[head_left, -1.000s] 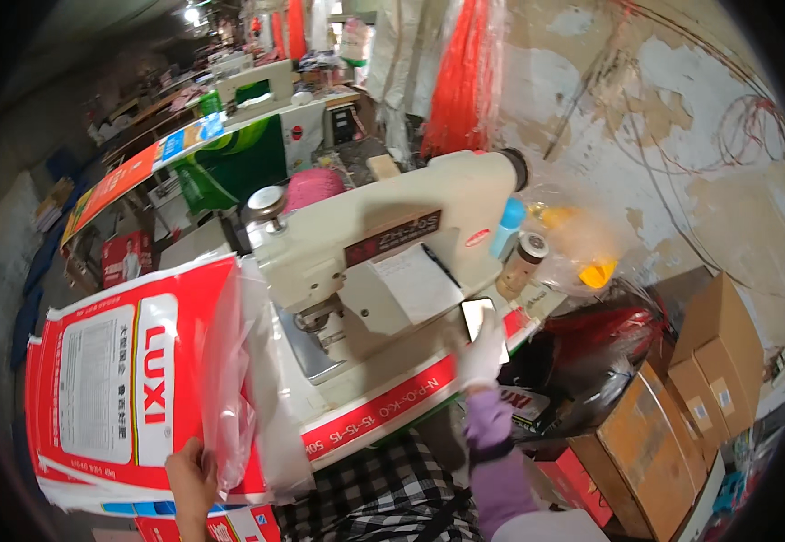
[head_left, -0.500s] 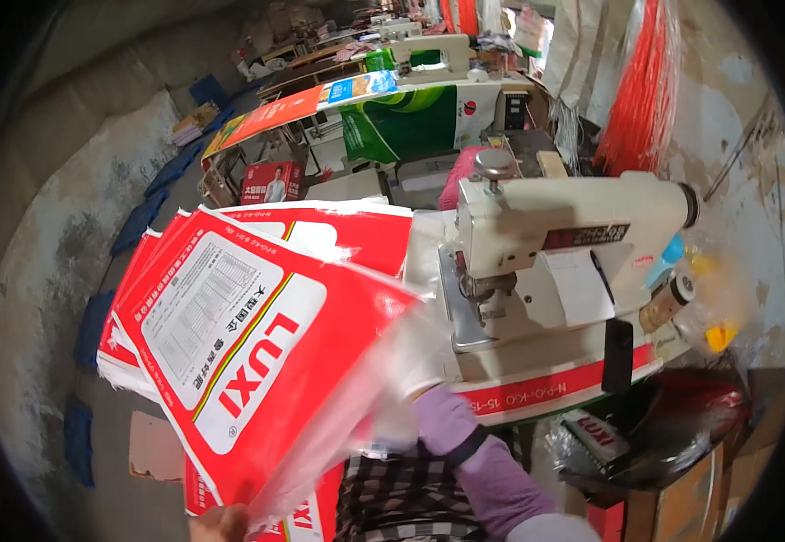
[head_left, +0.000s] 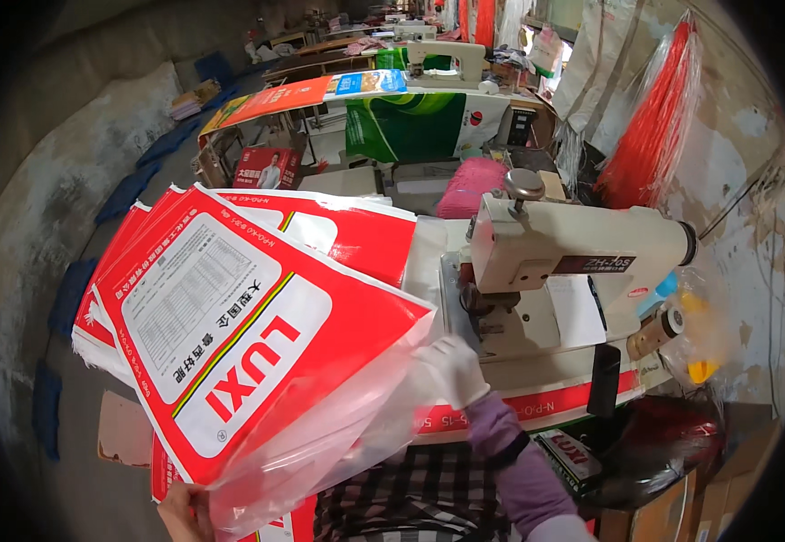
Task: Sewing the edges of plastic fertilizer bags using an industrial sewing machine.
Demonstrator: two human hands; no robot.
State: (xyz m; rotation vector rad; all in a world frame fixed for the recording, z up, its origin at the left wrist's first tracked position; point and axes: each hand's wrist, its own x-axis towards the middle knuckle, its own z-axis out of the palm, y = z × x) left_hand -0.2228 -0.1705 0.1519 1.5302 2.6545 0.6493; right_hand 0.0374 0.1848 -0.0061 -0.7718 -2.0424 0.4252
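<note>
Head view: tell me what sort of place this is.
Most likely a small sewing workshop: a white sewing machine stands just ahead, a second machine sits on a table further back, and red-and-white printed bags lie piled beside the nearer one.

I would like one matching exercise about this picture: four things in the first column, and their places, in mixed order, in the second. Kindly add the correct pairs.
Things
1. Bare left hand
2. White-gloved right hand
3. Rounded pink bundle
4. Dark-and-light checked cloth

Places
A. Left of the round silver metal knob on the cream sewing machine
B. At the picture's bottom middle
C. At the lower corner of the top red-and-white printed plastic sack
D. By that sack's right corner

Pairs: 1-C, 2-D, 3-A, 4-B
</note>
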